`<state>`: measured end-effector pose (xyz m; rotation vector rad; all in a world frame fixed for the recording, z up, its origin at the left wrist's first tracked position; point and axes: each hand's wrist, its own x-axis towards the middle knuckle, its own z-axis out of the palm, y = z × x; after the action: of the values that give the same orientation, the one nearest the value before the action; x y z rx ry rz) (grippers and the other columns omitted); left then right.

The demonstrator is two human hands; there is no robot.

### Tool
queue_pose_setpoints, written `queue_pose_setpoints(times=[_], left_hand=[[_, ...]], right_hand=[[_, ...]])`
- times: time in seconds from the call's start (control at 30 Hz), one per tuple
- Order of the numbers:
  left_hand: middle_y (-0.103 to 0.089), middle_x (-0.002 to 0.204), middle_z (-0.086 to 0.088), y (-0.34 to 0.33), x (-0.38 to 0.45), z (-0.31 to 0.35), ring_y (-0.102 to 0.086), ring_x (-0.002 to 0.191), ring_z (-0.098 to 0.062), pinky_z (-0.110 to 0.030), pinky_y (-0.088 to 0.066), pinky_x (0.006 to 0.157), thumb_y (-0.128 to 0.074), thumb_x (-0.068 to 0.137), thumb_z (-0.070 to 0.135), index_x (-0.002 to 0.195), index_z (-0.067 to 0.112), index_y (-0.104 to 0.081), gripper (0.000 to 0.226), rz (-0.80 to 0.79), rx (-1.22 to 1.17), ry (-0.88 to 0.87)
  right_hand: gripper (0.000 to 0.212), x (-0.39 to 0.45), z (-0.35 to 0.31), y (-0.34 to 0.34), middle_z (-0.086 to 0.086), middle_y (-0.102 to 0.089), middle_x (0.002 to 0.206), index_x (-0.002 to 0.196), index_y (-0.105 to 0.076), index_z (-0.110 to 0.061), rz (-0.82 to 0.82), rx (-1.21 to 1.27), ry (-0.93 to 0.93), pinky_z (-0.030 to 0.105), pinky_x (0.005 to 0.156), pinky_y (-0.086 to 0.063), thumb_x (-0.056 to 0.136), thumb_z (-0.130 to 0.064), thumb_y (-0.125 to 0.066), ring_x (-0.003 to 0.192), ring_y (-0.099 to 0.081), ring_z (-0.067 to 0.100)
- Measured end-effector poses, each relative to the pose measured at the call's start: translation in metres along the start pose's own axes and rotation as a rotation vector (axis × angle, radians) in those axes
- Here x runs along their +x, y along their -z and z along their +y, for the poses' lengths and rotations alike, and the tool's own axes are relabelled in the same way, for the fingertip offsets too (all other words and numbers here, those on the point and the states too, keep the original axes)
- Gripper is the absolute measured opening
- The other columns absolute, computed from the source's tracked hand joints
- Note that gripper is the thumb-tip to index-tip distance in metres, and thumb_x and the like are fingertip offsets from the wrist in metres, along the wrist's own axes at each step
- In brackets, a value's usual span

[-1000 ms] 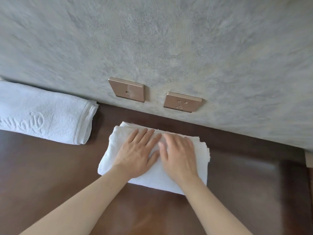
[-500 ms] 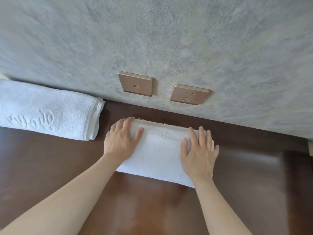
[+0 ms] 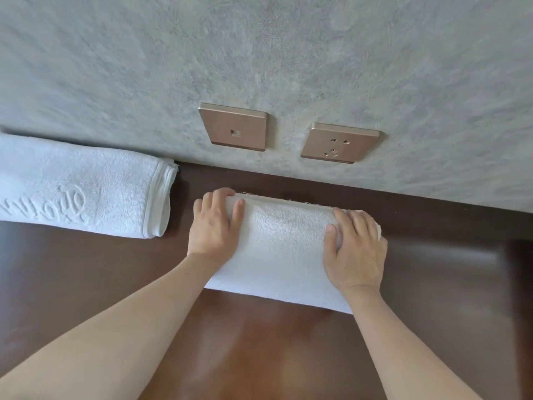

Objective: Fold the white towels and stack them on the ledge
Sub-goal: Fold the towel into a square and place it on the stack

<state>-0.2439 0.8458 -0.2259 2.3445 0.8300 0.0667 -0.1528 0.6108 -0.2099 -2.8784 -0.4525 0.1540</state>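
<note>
Left grip (image 3: 215, 226): palm down on left end of small folded towel (image 3: 284, 249), fingers curled over its far edge, thumb lying on top.
Right grip (image 3: 353, 249): palm down on right end, fingers bent round far corner, thumb on top.
Forearms: bare, reaching forward, angled inward.
Small folded towel: on dark wooden ledge (image 3: 432, 284), near wall (image 3: 288, 53).
Larger folded towel (image 3: 83, 189): left, embossed lettering, against wall.
Wall plates (image 3: 233, 127): two, bronze.
</note>
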Motion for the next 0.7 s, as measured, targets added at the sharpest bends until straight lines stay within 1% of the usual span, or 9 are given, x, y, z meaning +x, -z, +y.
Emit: queue_pose_setpoints(times=[0.07, 0.17, 0.27, 0.33, 0.4, 0.47, 0.53, 0.6, 0.7], left_hand=[[-0.053, 0.119, 0.004, -0.002, -0.001, -0.002, -0.039, 0.106, -0.017, -0.029, -0.032, 0.085, -0.02, 0.1, 0.06, 0.126, 0.024, -0.051, 0.054, 0.045, -0.024, -0.027], [-0.055, 0.116, 0.005, -0.001, -0.001, -0.001, -0.042, 0.103, -0.018, -0.039, -0.041, 0.088, -0.016, 0.101, 0.055, 0.122, 0.027, -0.052, 0.05, 0.072, -0.034, -0.026], [-0.053, 0.136, 0.0, 0.005, -0.007, 0.007, -0.045, 0.122, -0.023, -0.041, -0.044, 0.093, -0.019, 0.103, 0.052, 0.138, 0.022, -0.047, 0.054, 0.095, 0.016, -0.015], [-0.047, 0.149, -0.006, 0.009, -0.017, 0.018, -0.043, 0.135, -0.027, -0.042, -0.037, 0.105, -0.025, 0.104, 0.048, 0.146, 0.012, -0.043, 0.057, 0.193, 0.084, -0.109], [-0.043, 0.154, -0.009, 0.009, -0.03, 0.036, -0.038, 0.143, -0.028, -0.044, -0.029, 0.113, -0.028, 0.104, 0.044, 0.145, 0.013, -0.046, 0.055, 0.244, 0.157, -0.229], [-0.037, 0.16, -0.007, 0.002, -0.044, 0.053, -0.03, 0.149, -0.028, -0.049, -0.02, 0.119, -0.026, 0.104, 0.048, 0.147, 0.021, -0.046, 0.055, 0.103, 0.256, -0.313], [-0.021, 0.167, -0.002, -0.008, -0.057, 0.062, -0.015, 0.154, -0.025, -0.054, -0.002, 0.123, -0.017, 0.101, 0.058, 0.155, 0.031, -0.033, 0.062, -0.1, 0.408, -0.319], [-0.009, 0.169, 0.003, -0.011, -0.057, 0.055, -0.003, 0.156, -0.02, -0.053, 0.01, 0.122, -0.008, 0.098, 0.065, 0.159, 0.036, -0.018, 0.068, -0.173, 0.521, -0.291], [-0.004, 0.169, 0.008, 0.002, -0.042, 0.033, 0.0, 0.156, -0.02, -0.051, -0.004, 0.123, -0.008, 0.095, 0.071, 0.159, 0.037, -0.009, 0.072, -0.114, 0.495, -0.115]], right_hand=[[0.05, -0.001, 0.001, -0.002, -0.003, -0.061, 0.129, 0.131, -0.061, -0.022, 0.045, 0.032, -0.002, 0.05, 0.09, -0.046, 0.099, -0.043, -0.029, 0.133, -0.045, 0.026], [0.048, -0.002, 0.003, -0.004, -0.005, -0.06, 0.13, 0.131, -0.062, -0.024, 0.079, 0.049, -0.006, 0.05, 0.095, -0.044, 0.101, -0.04, -0.029, 0.135, -0.045, 0.025], [0.047, -0.002, 0.002, -0.002, -0.004, -0.061, 0.128, 0.13, -0.063, -0.024, 0.066, 0.064, -0.012, 0.051, 0.095, -0.044, 0.101, -0.037, -0.028, 0.133, -0.046, 0.026], [0.046, -0.003, 0.004, -0.002, -0.004, -0.061, 0.127, 0.13, -0.063, -0.024, 0.081, 0.059, -0.006, 0.051, 0.093, -0.045, 0.102, -0.036, -0.028, 0.132, -0.046, 0.026], [0.047, -0.003, 0.003, -0.001, -0.003, -0.061, 0.128, 0.13, -0.063, -0.023, 0.082, 0.053, 0.009, 0.051, 0.093, -0.045, 0.102, -0.037, -0.027, 0.132, -0.046, 0.027], [0.051, -0.003, 0.003, 0.0, -0.001, -0.058, 0.136, 0.134, -0.061, -0.022, 0.057, 0.059, 0.009, 0.052, 0.096, -0.043, 0.102, -0.039, -0.025, 0.137, -0.043, 0.027], [0.056, -0.004, 0.006, 0.002, 0.002, -0.051, 0.148, 0.14, -0.057, -0.023, 0.038, 0.088, 0.006, 0.053, 0.103, -0.04, 0.101, -0.041, -0.022, 0.143, -0.037, 0.026], [0.055, -0.007, 0.009, 0.002, 0.007, -0.046, 0.153, 0.142, -0.055, -0.022, 0.046, 0.145, 0.012, 0.055, 0.107, -0.038, 0.1, -0.04, -0.025, 0.145, -0.034, 0.027], [0.049, -0.01, 0.012, 0.004, 0.012, -0.039, 0.155, 0.142, -0.054, -0.023, 0.085, 0.142, -0.054, 0.057, 0.105, -0.039, 0.1, -0.035, -0.033, 0.145, -0.033, 0.031]])
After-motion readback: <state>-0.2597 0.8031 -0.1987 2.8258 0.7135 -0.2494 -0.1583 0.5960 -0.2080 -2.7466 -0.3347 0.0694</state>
